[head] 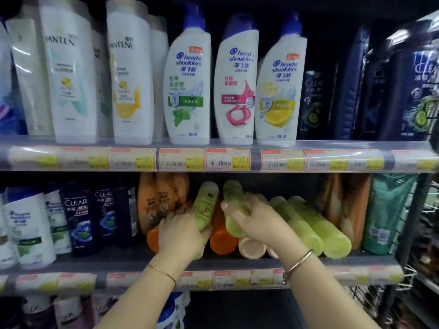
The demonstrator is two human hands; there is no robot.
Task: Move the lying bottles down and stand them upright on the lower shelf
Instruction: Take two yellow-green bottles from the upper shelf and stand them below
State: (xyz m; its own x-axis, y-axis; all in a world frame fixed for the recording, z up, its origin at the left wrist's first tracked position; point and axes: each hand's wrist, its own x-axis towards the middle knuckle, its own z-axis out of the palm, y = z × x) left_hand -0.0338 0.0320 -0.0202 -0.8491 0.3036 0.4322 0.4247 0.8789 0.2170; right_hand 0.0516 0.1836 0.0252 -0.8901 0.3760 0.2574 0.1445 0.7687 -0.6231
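Barely begun: left hand point(180, 231) and right hand point(256, 222) each grip a translucent green plastic bottle point(205, 205); others lie alongside.

Dim shop aisle, grey metal shelving point(252, 162), price-label strips point(227, 159) along edges, wire rack point(412, 271) at right

Lying bottles point(318, 227) rest on the shelf point(370, 261) beside upright bottles point(354, 205)

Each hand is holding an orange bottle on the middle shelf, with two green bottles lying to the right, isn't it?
Not orange: the head view shows the left hand holding a green bottle and the right hand holding a second green bottle. The rest is right.
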